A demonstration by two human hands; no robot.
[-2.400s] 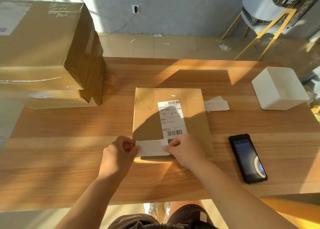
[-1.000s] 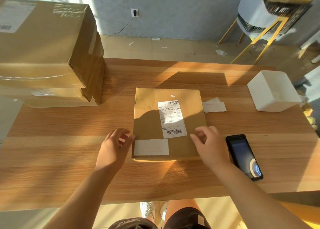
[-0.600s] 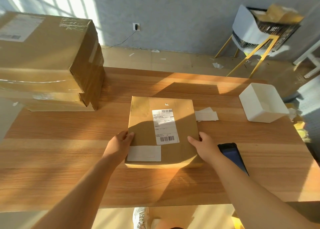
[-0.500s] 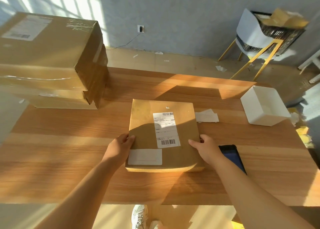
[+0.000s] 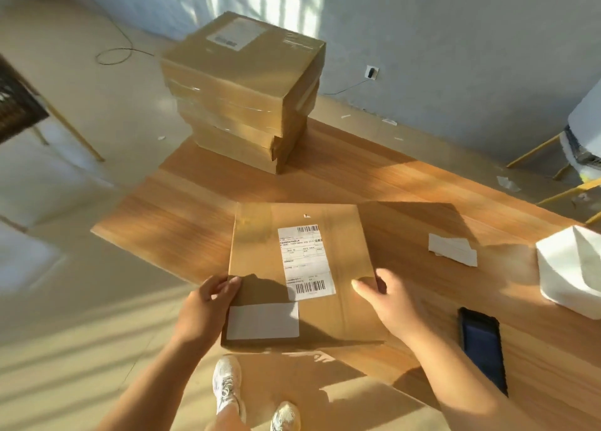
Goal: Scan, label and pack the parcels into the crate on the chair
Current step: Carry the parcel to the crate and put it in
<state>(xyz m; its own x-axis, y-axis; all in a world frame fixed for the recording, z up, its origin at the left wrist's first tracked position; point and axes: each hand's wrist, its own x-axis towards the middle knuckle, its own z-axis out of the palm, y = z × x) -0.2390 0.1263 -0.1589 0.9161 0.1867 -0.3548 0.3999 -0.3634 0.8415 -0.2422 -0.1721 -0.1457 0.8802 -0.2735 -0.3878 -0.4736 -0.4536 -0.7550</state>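
Note:
A flat brown cardboard parcel [image 5: 309, 268] hangs in the air over the table's near left corner, lifted off the wood. It carries a printed barcode label and a blank white label [image 5: 262, 320] at its near left corner. My left hand [image 5: 208, 307] grips its left edge and my right hand [image 5: 390, 300] grips its right edge. A chair with a dark crate [image 5: 18, 105] shows at the far left edge; another chair [image 5: 582, 137] is cut off at the right.
A stack of brown cardboard boxes [image 5: 247, 85] stands at the table's far left corner. On the wooden table [image 5: 406, 186] lie loose white label sheets [image 5: 452, 248], a white box [image 5: 572, 268] and a black handheld scanner [image 5: 483, 346]. My shoes are on the floor below.
Both hands left the white label, took the parcel by its sides and lifted it off the table. The view has swung left and I stand beside the table's corner.

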